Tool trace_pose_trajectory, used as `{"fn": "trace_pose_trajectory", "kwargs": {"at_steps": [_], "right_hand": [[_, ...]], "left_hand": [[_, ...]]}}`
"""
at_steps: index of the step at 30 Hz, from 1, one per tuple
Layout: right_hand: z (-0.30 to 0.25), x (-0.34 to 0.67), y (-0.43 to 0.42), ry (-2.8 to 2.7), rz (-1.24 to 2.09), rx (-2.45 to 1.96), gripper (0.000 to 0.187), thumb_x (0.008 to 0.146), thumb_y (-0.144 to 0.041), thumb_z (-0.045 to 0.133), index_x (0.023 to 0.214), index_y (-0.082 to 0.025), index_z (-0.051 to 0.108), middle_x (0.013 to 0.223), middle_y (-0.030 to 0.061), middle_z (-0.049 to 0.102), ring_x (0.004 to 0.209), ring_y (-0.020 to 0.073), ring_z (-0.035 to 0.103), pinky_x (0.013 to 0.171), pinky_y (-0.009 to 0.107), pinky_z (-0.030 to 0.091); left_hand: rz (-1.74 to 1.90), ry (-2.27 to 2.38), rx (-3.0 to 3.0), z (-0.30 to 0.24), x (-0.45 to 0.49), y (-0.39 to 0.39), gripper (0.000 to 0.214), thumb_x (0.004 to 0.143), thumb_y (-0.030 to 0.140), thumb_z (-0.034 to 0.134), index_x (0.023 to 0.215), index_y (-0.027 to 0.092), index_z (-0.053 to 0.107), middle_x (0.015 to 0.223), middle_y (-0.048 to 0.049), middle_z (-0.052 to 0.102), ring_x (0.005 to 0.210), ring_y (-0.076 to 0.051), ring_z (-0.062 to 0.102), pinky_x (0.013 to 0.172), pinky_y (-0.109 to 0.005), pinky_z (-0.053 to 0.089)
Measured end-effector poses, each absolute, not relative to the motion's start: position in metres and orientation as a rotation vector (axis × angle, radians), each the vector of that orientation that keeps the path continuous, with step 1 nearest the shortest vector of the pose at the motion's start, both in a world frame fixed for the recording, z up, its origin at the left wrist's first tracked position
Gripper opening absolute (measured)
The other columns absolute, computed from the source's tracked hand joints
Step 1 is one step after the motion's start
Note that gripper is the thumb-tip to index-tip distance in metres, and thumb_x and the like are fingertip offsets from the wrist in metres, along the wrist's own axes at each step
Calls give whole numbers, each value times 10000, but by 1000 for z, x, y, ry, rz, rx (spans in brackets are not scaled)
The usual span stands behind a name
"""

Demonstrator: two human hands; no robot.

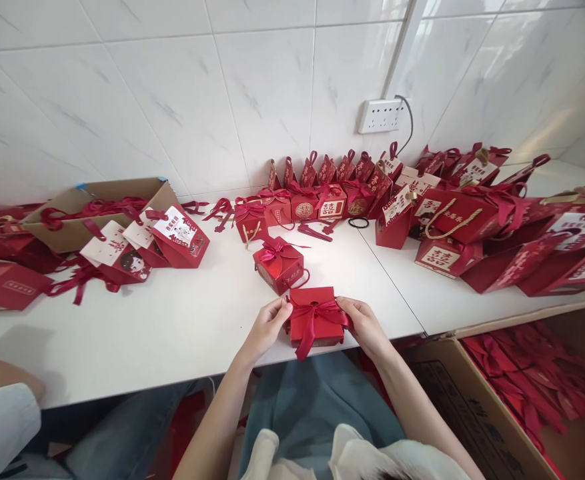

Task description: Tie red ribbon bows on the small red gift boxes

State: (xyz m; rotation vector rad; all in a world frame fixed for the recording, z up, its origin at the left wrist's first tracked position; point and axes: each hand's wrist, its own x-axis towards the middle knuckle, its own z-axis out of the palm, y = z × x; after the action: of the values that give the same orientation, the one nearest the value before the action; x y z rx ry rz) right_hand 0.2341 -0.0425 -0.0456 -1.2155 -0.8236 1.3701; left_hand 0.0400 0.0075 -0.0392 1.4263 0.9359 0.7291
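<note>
Both forearms reach up from the lap to the near edge of the white surface (172, 333), where a small red gift box (316, 320) sits between the hands. Its red ribbon (314, 313) is already wrapped across the lid and knotted at the middle, with one tail hanging over the front edge; the bow looks loose (not yet pulled into the neat shape seen elsewhere), so I judge the tying close to done but not finished. Left hand (267, 327) has its grip pinching the ribbon at the box's left side, fingers curled in. Right hand (365, 323) pinches the ribbon end at the right side, wrist angled inward.

Just behind stands a finished box with a bow (278, 265). Further back, a row of finished red boxes (317, 200) lines the tiled wall (197, 100), under a power socket (381, 115). Flat red bags (522, 260) lie heaped to the right, and an open cardboard box (79, 213) rests at the left. Another person's sleeve (2, 427) shows at lower left.
</note>
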Motion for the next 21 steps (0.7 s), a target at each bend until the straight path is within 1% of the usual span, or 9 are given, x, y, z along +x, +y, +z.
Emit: {"fn": "trace_pose_trajectory", "kwargs": {"at_steps": [4,5,7,9,11,12,14,18,21], "right_hand": [[-50,250,-52,-941,1161,-1336,373,835,-453,481,580,-181,471,527,-37,422,513,105,417,545,237,392],[-51,254,-56,-1002,1120,-1332,324,841,-428,478,632,-180,500,579,-23,467,568,120,470,593,250,421],[-52,262,-64,-1178,1077,-1271,219,833,-390,504,898,-188,556,851,41,583,834,179,570,746,305,469],[-54,266,-69,-1391,1054,-1206,499,799,-376,574,1244,-238,396,1254,109,477,1172,238,467,919,394,436],[-55,264,-70,-1583,1007,-1211,845,738,-371,665,1396,-279,143,1462,136,226,1342,268,267,1039,481,327],[-57,262,-69,-1645,982,-1231,962,703,-363,706,1416,-284,64,1492,142,144,1368,277,206,1070,509,271],[-59,257,-65,-1682,967,-1260,1064,671,-339,738,1426,-284,-10,1501,156,103,1378,284,177,1086,533,228],[-60,250,-57,-1627,984,-1238,1040,676,-266,725,1432,-286,11,1443,162,252,1341,270,284,1055,509,309],[-56,249,-57,-1637,826,-1211,1002,661,-216,720,1429,-291,80,1408,140,305,1309,271,337,1045,496,340]], "left_hand": [[755,962,1434,-31,34,4,371,881,460,376,638,181,396,615,38,380,590,-102,366,584,-236,334],[751,968,1439,-29,33,2,366,886,463,365,664,178,426,629,33,410,608,-108,393,604,-241,351],[731,984,1449,-24,30,-1,328,881,459,387,750,174,484,670,23,472,646,-119,448,640,-249,381],[728,1031,1461,-21,30,-5,272,857,438,452,813,176,512,719,15,518,679,-125,489,659,-249,405],[749,1096,1486,-19,32,-6,239,830,412,507,809,175,525,748,8,543,703,-131,518,669,-247,424],[767,1120,1497,-18,33,-7,231,821,404,521,792,175,527,749,7,548,709,-134,529,674,-247,433],[805,1138,1506,-15,37,-7,220,814,390,530,778,173,532,746,2,561,717,-139,549,684,-250,449],[883,1155,1594,-4,43,-15,193,829,362,521,850,176,567,817,-24,617,780,-153,592,709,-253,477],[964,1119,1928,6,50,-29,134,860,291,493,885,194,582,851,-32,631,817,-152,594,722,-256,479]]}}
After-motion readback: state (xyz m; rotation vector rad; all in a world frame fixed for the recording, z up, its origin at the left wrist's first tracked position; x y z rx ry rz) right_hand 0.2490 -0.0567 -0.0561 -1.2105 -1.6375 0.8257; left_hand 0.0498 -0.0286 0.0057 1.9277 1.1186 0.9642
